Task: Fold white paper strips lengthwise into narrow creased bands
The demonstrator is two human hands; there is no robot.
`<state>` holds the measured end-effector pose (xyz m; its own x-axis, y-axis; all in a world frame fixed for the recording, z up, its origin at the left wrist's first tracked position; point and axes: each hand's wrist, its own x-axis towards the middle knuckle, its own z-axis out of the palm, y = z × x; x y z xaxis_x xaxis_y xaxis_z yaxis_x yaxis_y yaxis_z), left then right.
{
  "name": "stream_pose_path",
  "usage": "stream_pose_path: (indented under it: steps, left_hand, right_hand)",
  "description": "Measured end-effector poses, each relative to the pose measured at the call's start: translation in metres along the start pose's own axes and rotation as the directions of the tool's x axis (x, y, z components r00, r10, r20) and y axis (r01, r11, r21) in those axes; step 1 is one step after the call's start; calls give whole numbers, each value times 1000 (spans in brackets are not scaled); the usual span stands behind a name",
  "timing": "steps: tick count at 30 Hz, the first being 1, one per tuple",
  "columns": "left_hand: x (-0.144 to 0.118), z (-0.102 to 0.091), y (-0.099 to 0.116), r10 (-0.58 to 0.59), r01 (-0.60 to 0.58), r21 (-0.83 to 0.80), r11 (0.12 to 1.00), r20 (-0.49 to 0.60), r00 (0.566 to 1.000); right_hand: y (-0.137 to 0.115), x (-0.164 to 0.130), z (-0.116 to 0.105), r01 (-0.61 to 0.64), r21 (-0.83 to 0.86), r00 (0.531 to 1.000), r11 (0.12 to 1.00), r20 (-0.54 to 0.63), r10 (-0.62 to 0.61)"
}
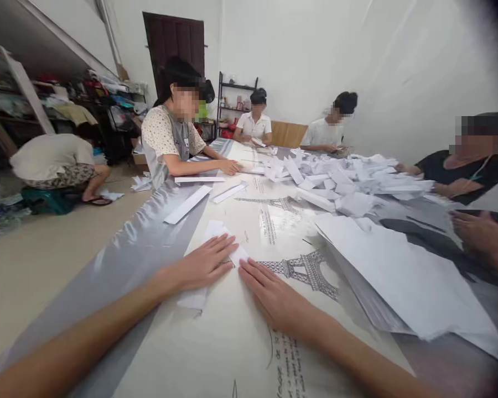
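Left hand (203,264) and right hand (274,296), both flat and unclenched, are pressing a half-folded paper strip (213,260) near the table's (232,342) front edge; many sheets (398,271) are lying unfolded.

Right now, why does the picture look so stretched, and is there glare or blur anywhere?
In the head view, a wide lens bends the edges: the forearms stretch long toward the left hand and right hand pressing the folded paper strip. Glare streaks the silvery table cover. The top right corner is dark, and faces are pixelated.

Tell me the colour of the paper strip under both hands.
White, plain and unprinted: the paper strip, best seen in the head view, lies on the tablecloth.
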<state>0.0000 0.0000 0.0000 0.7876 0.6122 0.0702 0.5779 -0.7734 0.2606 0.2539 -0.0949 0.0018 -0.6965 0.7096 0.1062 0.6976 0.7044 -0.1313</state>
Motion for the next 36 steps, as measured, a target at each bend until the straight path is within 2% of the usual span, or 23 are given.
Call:
stream_pose_path:
  steps: [5, 9, 12, 15, 18, 27, 31, 34, 36]
  left_hand:
    - [1, -2, 0, 41, -42, -2, 999, -38, 998]
    - [1, -7, -11, 12, -15, -17, 1000, -190, 982]
    - [1, -9, -24, -13, 3, -35, 999, -284, 959]
    - [2, -9, -31, -19, -10, -107, 994, -272, 962]
    - [2, -12, -29, -46, -4, -188, 982, -264, 963]
    - [6, -20, -20, -140, 20, -427, 904, -250, 958]
    - [5, -22, -18, -191, 46, -489, 871, -250, 949]
    - [6, -24, -16, -228, 29, -590, 807, -265, 937]
    - [7, -26, -14, -248, -13, -704, 710, -268, 931]
  right_hand:
    - [-2, -4, -5, 5, 66, 999, 998, -51, -1]
    - [5, -8, -16, 4, 174, 998, 985, -69, 8]
    - [16, -12, -27, 19, 286, 1000, 958, -21, -13]
    - [28, -18, -36, 3, 354, 1000, 935, 8, -7]
    - [34, -20, -38, -18, 382, 1000, 924, 5, 18]
    - [34, -14, -28, -44, 402, 991, 915, -97, 90]
    - [33, -12, -24, -110, 453, 984, 884, -78, 162]
    - [33, -8, -18, -175, 479, 963, 860, -98, 251]
    - [34, -5, -14, -236, 508, 930, 828, -129, 344]
